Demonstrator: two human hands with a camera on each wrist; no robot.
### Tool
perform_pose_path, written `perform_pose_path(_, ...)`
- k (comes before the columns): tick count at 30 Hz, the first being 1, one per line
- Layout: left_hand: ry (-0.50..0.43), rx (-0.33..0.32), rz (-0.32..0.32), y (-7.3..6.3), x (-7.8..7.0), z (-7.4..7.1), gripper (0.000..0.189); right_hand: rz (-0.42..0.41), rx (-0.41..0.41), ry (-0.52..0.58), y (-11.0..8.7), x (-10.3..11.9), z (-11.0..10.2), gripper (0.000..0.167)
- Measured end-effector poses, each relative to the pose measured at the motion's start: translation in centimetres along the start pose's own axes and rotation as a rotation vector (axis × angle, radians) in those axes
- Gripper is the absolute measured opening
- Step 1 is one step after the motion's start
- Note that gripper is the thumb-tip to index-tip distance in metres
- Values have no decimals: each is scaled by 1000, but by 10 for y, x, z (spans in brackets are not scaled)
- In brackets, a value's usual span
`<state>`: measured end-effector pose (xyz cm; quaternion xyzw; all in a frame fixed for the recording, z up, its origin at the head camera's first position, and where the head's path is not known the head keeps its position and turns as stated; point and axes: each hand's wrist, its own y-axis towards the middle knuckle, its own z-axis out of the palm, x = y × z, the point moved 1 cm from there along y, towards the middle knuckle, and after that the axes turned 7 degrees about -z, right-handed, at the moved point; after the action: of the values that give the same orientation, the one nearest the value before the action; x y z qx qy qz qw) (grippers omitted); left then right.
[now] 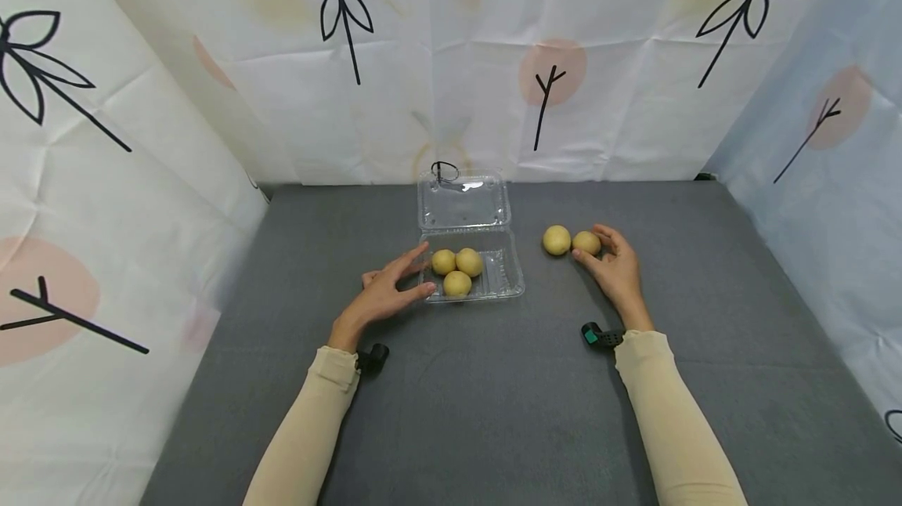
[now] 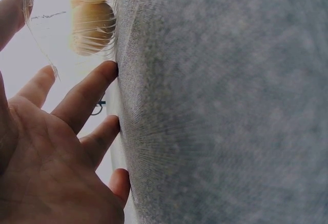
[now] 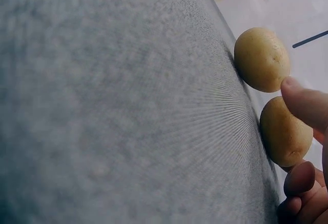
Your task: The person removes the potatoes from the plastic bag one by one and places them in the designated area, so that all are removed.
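A clear plastic clamshell container (image 1: 502,275) lies on the grey table, its lid (image 1: 461,204) folded back. Three small potatoes sit in its left part, among them a front potato (image 1: 456,284). At the container's left edge is my left hand (image 1: 386,290), fingers spread and fairly straight; in the left wrist view its thumb (image 2: 11,16) touches the clear rim. To the right of the container, my right hand (image 1: 615,267) pinches a potato (image 3: 287,131) between thumb and fingers, at table level. Another potato (image 3: 262,60) stands just left of it on the table.
The grey cloth-covered table (image 1: 479,412) ends at a white patterned curtain (image 1: 465,59) behind, with more curtain on both sides. A thin black loop (image 1: 445,171) shows by the lid's far edge. Dark straps with small devices (image 1: 599,336) are worn on both wrists.
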<state>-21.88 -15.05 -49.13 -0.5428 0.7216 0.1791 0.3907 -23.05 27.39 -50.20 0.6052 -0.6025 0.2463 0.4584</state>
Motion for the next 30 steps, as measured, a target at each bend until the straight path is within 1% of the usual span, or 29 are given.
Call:
perform_pose_path(3, 5, 1, -5, 0, -1, -1, 79, -14, -4, 25, -2, 3, -1, 67)
perform_pose_path(7, 10, -2, -12, -1, 0, -1, 79, -20, -13, 101, -7, 17, -2, 70)
perform_pose_path(12, 15, 1, -17, 0, 2, -1, 79, 20, -37, 218, -14, 36, -6, 70)
perform_pose_path(17, 4, 7, -6, 0, 3, 0, 79, 47, -97, 296, -17, 39, -7, 66)
perform_pose_path(22, -3, 8, 1, 0, 3, 0, 79, 22, -160, 314, -21, 39, -5, 62)
perform_pose_path(26, 0, 8, -2, 0, 2, 0, 79, -23, -214, 307, -26, 44, -2, 58)
perform_pose_path(28, 3, 6, -4, 0, 1, 0, 79, -51, -228, 298, -27, 49, 0, 56)
perform_pose_path(30, 8, 4, -5, 0, -1, -1, 79, -83, -225, 293, -28, 55, 3, 53)
